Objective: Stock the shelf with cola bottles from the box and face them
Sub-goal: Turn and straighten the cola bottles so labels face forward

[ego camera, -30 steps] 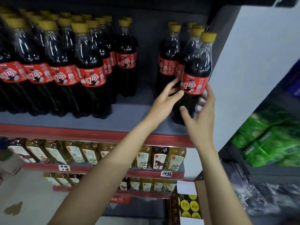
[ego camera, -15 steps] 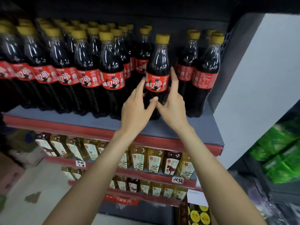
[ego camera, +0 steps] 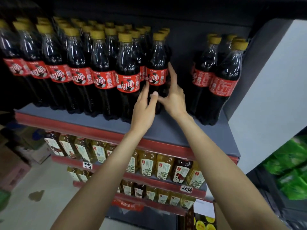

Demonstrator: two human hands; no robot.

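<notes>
Head view: both hands on one cola bottle (ego camera: 156, 75) standing on the shelf (ego camera: 166, 130). Left hand (ego camera: 145, 105) fingers straight against its left side; right hand (ego camera: 172, 95) spread, touching its right side.

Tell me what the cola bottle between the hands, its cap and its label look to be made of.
Bottle: clear glossy plastic, probably; bright streaks on the shoulder, dark drink showing through.
Cap: matte yellow plastic, it seems; no shine.
Label: thin printed red film or paper wrap; which one is unclear.
</notes>
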